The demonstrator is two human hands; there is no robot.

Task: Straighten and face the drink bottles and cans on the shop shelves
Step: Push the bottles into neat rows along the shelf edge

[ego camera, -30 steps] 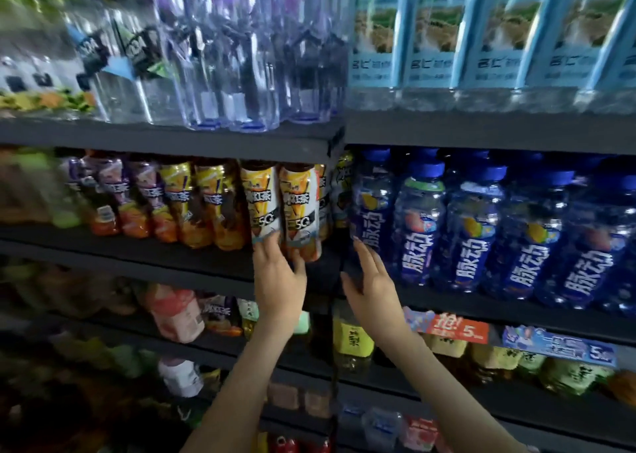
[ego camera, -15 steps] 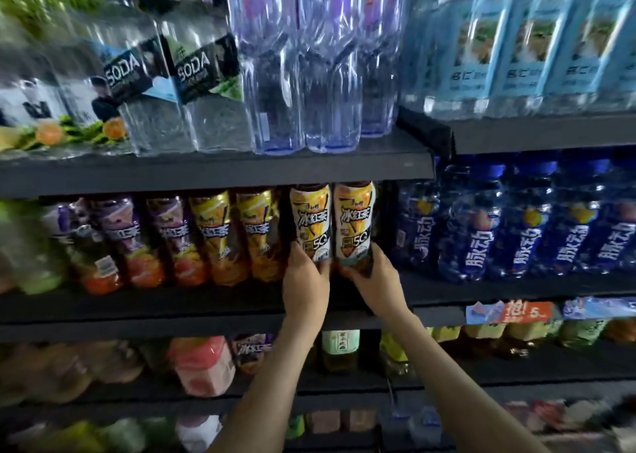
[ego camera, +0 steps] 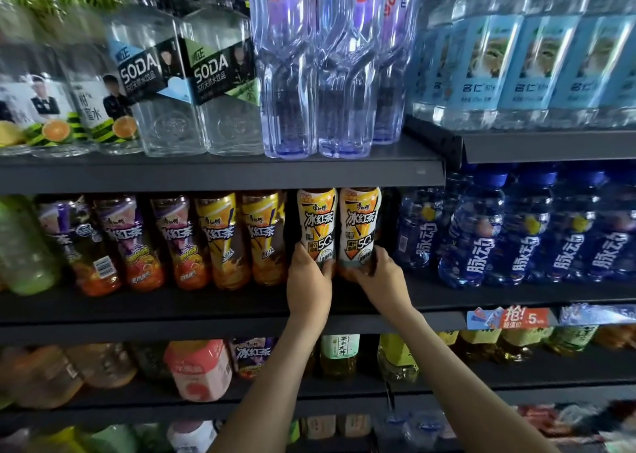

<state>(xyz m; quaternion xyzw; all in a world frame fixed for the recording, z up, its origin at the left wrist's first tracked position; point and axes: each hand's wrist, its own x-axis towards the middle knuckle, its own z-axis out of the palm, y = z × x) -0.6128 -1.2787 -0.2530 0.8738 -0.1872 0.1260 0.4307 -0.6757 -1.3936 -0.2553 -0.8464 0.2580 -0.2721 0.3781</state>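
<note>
Packed middle shelf, bare strip in front

A bare strip of the middle shelf (ego camera: pixel 172 301) runs in front of the bottles, and the upper shelf (ego camera: pixel 220 177) edge sits just over their tops. Dark gaps flank the two white-label tea bottles (ego camera: pixel 318 225), walled in by yellow-label bottles (ego camera: pixel 263 235) on the left and blue bottles (ego camera: pixel 471 239) on the right.

Head view, close, facing shelves (ego camera: pixel 220 177).

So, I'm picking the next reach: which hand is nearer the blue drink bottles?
Right. The right hand grips the right iced tea bottle, beside the blue drink bottles; the left hand grips the left iced tea bottle, farther left.
</note>
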